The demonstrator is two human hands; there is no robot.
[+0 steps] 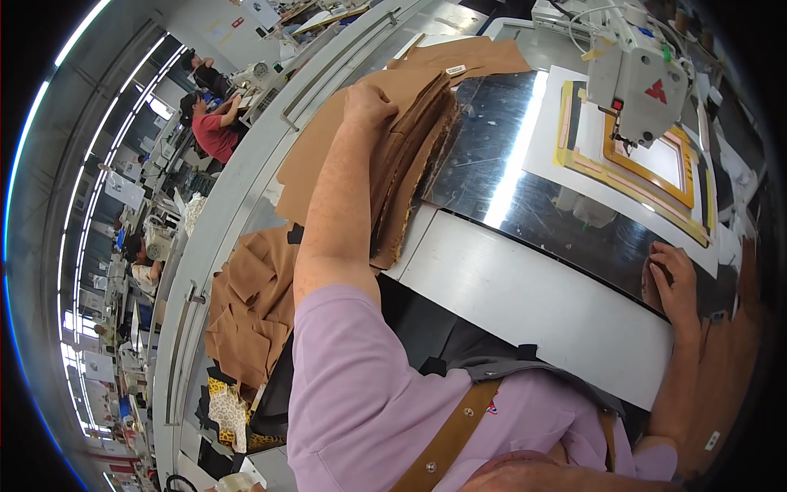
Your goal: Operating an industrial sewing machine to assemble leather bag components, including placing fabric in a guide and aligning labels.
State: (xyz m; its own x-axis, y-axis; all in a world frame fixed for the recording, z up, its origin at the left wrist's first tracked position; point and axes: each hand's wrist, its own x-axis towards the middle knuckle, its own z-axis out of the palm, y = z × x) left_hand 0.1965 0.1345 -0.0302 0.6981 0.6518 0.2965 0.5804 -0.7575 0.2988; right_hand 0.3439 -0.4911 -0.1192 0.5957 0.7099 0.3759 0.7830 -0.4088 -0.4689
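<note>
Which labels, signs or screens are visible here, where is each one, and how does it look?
Small tag: on the brown fabric stack beyond the left hand; pale rectangle.
Red emblem: on the side of the sewing machine head; red on pale grey.
Wall sign: far wall, top; small, red and white.
White sticker: on brown fabric below the right hand; small rectangle.
No screens visible.

A thick stack of tan fabric pieces [410, 139] lies tilted at the desk's [533, 303] left edge, layers fanned, its top under the left hand [369, 102].
</note>
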